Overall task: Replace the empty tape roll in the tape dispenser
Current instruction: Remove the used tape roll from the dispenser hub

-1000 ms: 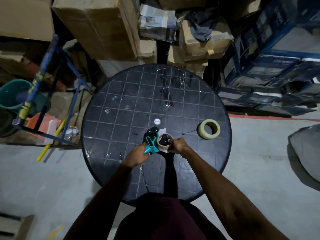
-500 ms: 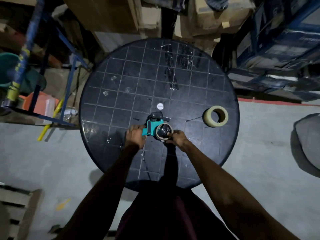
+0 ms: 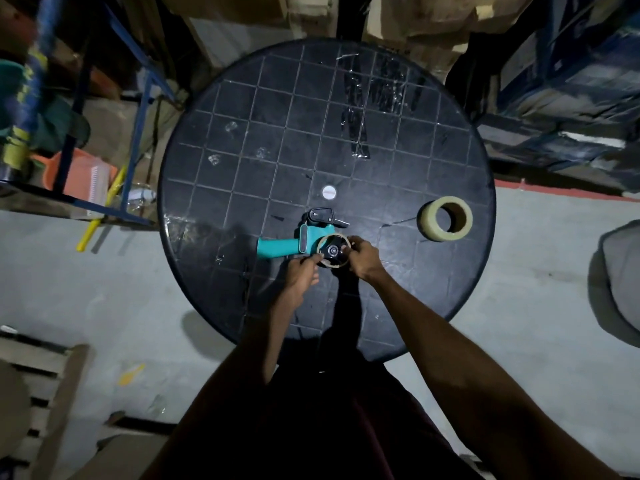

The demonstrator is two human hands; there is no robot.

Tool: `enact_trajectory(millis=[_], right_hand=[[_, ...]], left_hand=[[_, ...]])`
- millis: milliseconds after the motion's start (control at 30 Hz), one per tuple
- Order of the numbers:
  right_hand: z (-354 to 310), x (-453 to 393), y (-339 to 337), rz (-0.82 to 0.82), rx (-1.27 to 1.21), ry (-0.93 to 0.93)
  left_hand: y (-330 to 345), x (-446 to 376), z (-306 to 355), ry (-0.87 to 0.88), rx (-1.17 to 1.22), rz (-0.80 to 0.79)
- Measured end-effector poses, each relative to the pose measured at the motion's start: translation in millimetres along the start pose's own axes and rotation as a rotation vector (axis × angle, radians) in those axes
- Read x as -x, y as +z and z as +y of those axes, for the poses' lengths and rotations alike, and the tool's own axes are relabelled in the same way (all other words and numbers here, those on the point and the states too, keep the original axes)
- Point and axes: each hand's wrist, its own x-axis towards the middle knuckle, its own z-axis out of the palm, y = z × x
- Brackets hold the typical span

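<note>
Currently the tape dispenser (image 3: 304,241) lies flat at the tabletop (image 3: 242,140) centre, handle pointing frame-left. Both grips clamp the empty roll (image 3: 333,251) on its hub: left hand (image 3: 302,271) lower left, right hand (image 3: 363,259) right. The full roll (image 3: 445,218) lies frame-right, nearer the right hand.

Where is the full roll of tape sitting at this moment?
In the head view, the full tape roll lies flat near the right edge of the round table, untouched, well right of the dispenser and both hands.
</note>
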Motion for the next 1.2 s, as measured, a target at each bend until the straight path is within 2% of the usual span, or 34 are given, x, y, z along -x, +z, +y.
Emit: enact_trajectory(millis=[200,467,633,1200], right_hand=[[8,-12,2,-0.067,0.106,-0.047],[4,-19,2,-0.104,0.101,0.07],[11,-17,0,-0.136,0.05,0.105],[19,-10,10,-0.016,-0.134,0.191]], left_hand=[[13,-20,-3,0.058,0.037,0.093],[7,-18,-4,0.013,0.192,0.038],[-1,-16,-6,0.054,0.167,-0.044],[0,-16,-11,0.114,0.17,0.024]])
